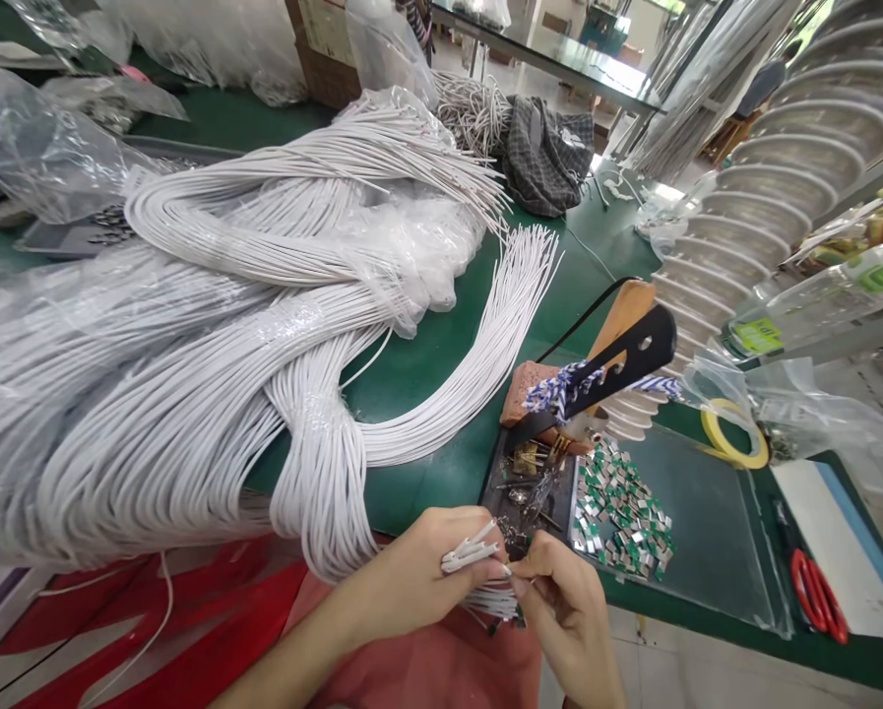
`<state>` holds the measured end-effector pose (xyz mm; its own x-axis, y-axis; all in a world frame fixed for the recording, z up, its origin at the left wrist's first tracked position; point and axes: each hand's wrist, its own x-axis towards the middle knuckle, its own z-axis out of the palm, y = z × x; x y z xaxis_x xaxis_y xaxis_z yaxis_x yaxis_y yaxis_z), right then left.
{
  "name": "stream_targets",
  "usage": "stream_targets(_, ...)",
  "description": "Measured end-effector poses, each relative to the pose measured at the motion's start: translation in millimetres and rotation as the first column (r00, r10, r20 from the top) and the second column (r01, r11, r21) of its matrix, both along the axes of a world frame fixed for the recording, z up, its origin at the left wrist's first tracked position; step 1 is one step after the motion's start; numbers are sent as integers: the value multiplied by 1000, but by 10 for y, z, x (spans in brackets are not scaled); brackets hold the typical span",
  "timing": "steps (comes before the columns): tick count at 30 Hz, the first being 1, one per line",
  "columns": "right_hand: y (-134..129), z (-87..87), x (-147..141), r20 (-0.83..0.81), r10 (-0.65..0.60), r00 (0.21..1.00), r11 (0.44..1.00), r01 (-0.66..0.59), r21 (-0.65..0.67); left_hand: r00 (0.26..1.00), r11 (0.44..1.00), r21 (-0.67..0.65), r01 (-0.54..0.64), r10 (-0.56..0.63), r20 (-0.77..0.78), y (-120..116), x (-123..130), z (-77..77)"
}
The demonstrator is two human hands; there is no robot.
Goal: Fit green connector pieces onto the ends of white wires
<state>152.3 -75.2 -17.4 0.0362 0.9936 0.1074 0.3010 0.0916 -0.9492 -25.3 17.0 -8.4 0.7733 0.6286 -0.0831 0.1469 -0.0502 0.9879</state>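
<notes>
My left hand [411, 576] is shut on a small bunch of white cables [471, 551], and their cut ends stick out past my fingers. My right hand [566, 612] sits close against it, with its fingertips pinched together near those ends. Anything small between them is hidden by my fingers. A huge mass of bundled white cables [190, 394], partly wrapped in clear plastic, lies on the green workbench [441, 394] to the left. Just beyond my hands, a dark tray [526, 483] holds small metal parts, and a flat tray [622, 517] is strewn with green-and-silver metal clips.
A black metal plate on a wooden handle [625, 345] leans on a red sponge block [530, 389]. Right of it lie yellow tape [732, 433] and red-handled scissors [817, 596]. Silver ducting [781, 187] rises at the right, and red cloth [190, 611] covers the foreground.
</notes>
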Motion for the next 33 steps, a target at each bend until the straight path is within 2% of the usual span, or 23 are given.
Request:
stream_targets(12,-3,-15,-2,-8,3,1000,1000,-3,-30,1000,1000,4,-7,7,7,-2,-3,6)
stream_targets(24,40,6,-33,75,-20,997,999,18,29,999,999,24,-38,37,30,-30,-1,-42)
stream_targets(33,21,29,-43,76,-34,997,999,33,9,999,999,39,-33,32,19,-34,-1,-70)
